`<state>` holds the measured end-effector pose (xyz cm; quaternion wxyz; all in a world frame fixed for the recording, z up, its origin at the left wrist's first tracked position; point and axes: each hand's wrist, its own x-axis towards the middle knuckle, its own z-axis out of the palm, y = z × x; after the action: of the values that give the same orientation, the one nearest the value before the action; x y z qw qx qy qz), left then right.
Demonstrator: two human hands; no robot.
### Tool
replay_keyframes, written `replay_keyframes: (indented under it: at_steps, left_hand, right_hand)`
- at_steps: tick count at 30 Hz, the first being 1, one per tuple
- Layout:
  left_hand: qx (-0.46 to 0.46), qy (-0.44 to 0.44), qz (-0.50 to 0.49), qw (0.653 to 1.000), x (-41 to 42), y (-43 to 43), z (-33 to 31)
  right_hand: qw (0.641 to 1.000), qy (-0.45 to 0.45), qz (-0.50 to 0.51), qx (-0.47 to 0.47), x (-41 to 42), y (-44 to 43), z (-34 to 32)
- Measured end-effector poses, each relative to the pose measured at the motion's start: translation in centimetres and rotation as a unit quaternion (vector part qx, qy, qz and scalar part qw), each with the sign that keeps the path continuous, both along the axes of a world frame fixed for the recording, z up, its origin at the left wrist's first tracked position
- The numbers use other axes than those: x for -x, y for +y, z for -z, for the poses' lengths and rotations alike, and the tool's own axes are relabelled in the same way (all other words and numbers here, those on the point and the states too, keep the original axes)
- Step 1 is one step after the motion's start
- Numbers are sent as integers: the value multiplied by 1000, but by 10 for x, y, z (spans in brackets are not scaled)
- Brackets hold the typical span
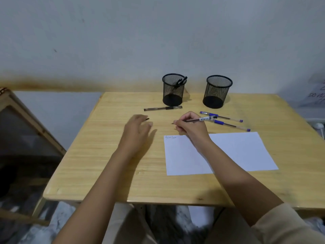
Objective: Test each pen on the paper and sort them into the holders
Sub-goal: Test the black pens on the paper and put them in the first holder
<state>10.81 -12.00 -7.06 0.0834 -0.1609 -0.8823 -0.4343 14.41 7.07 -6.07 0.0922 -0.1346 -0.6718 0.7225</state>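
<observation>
- Head view: a light wooden worktop (109, 155) stands against a pale wall and carries all the task items.
- A white sheet of paper (232, 152) lies flat on the right half of the worktop, near its front edge. The right forearm crosses the sheet's left part.
- The left hand (137, 128) is palm down over the worktop, left of the paper and apart from it, with its fingers loosely spread. A small dark tip (147, 119) shows past the fingers. Whether the grip has hold of it cannot be told.
- The right hand (190, 125) is just beyond the paper's far left corner. Its grip is closed in a writing pinch round a labelled pen (202, 119), whose tip points left over bare wood.
- Two black mesh holders stand at the far edge. The left holder (173, 90) contains two dark pens (182, 81); the right holder (217, 92) stands well apart from it.
- A black pen (162, 108) lies on the worktop just in front of the left holder.
- Two blue pens (226, 123) lie side by side on the worktop, in front of the right holder and right of the right hand.
- Faint test marks (170, 137) sit at the paper's far left corner.
</observation>
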Motion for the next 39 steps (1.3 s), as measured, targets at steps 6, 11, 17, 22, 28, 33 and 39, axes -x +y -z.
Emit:
replay_keyframes:
  at_steps: [6,11,17,22,28,33,39]
  left_hand:
    - [181,-41,181,966,-31,22,18]
    - [309,-18,161,937,-32,26,29]
    - [312,-9,151,938,-33,27,30]
    - [311,-6,148,939,-32,26,31]
    - [313,-2,147,938,-33,27,31]
    - [316,-1,147,937,-32,26,32]
    - [317,1,146,937,-31,26,32]
  right_hand:
    - [998,-15,12,-53,-3,-1,11]
    - [993,-17,70,-89,0,-5,16]
    - [988,-21,55,-141,3,-6,18]
    - [984,-33,54,-166,2,-8,19]
    - [984,-26,56,-165,2,-8,20]
    - [987,-20,37,-157,2,-8,18]
    - [986,-13,53,-158,1,-8,19]
